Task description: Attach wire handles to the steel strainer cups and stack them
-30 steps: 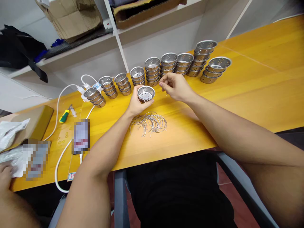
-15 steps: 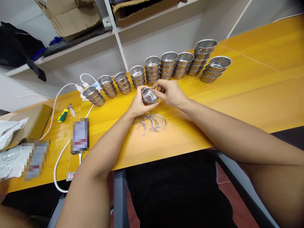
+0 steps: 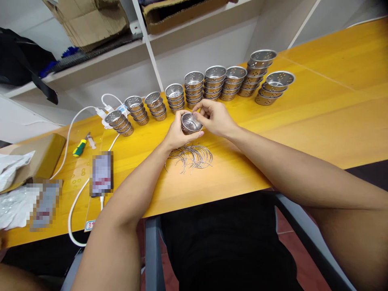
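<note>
As my L hand (image 3: 176, 135) grips the cup (image 3: 190, 127) over the table (image 3: 318, 101), btwn back-edge stacks (image 3: 194, 92) & wires (image 3: 198, 157), my R hand (image 3: 217, 118) is at its rim; can't tell if it's pinching anything. Prob. rim work; next move needs a steady hold.

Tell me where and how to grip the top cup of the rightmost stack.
Pinch the top cup by its rim, probably best on the right side, coming from above and the right. The rim flares wide and sits higher than the cup below, giving fingers an edge, while the taller stack stands close on the left.
</note>
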Demonstrator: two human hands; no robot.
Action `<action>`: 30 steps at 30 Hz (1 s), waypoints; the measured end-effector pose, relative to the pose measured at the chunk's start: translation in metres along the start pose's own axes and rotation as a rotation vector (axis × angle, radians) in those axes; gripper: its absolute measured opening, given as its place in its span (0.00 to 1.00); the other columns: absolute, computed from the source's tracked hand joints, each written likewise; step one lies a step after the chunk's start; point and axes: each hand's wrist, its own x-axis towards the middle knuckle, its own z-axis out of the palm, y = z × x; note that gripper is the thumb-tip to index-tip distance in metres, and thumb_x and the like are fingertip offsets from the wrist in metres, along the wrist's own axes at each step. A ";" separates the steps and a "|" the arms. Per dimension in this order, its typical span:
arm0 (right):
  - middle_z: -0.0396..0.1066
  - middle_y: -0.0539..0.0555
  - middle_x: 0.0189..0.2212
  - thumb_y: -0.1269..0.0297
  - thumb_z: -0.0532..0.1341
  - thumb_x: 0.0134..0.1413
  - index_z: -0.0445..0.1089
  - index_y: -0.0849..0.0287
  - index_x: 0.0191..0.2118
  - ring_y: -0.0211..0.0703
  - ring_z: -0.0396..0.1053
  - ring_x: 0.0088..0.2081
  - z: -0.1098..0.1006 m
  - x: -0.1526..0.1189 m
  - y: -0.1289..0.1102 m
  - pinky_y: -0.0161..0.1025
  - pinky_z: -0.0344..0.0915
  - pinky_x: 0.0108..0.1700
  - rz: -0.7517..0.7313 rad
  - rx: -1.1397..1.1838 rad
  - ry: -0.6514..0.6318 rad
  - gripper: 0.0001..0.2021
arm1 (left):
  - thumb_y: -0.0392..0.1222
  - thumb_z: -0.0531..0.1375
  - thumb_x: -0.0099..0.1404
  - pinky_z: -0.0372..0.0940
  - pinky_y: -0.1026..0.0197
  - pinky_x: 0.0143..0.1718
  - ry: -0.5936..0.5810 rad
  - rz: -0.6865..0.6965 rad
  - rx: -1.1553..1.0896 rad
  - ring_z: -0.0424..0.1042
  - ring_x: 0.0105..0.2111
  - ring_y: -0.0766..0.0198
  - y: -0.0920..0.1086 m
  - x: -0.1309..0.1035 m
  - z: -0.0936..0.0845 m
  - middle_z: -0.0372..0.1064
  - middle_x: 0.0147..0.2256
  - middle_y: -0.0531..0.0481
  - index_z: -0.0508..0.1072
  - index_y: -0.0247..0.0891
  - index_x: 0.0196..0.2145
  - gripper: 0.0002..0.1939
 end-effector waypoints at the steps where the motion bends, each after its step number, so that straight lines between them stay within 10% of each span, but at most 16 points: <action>1: 0.73 0.48 0.27 0.44 0.77 0.70 0.80 0.55 0.40 0.40 0.64 0.29 -0.004 0.001 -0.002 0.42 0.59 0.33 -0.005 0.056 -0.049 0.19 | 0.83 0.80 0.60 0.80 0.50 0.55 -0.001 -0.016 -0.035 0.84 0.52 0.53 -0.001 0.000 -0.001 0.78 0.57 0.44 0.64 0.46 0.64 0.54; 7: 0.78 0.48 0.29 0.33 0.85 0.63 0.83 0.56 0.42 0.37 0.66 0.28 -0.028 0.005 -0.008 0.38 0.62 0.29 0.027 0.323 -0.450 0.29 | 0.80 0.83 0.58 0.79 0.53 0.53 -0.023 -0.135 -0.183 0.82 0.48 0.58 -0.006 0.002 -0.010 0.80 0.53 0.46 0.69 0.44 0.60 0.51; 30: 0.75 0.50 0.27 0.21 0.87 0.42 0.79 0.55 0.32 0.40 0.66 0.29 -0.006 0.005 -0.003 0.41 0.62 0.32 0.097 0.274 -0.237 0.40 | 0.83 0.77 0.66 0.82 0.45 0.60 -0.017 -0.010 0.035 0.85 0.56 0.50 -0.010 0.000 -0.003 0.79 0.58 0.42 0.64 0.46 0.65 0.51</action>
